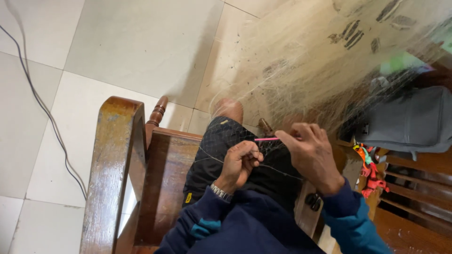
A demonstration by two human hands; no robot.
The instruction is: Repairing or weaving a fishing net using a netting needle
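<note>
**Net: limp, light, snag-prone**

Net (301,70) of fine pale mesh spills from upper right of frame down over the lap at centre. Left hand (240,162) pinches a strand; right hand (310,150) grips a pink needle (266,139). Likely soft, tangles easily; best taken by single strands near the working knot.

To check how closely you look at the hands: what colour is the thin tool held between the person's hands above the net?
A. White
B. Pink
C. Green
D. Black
B: a thin pink needle-like tool sticks out from the right hand toward the left hand, over the fine net lying across the lap.
</note>
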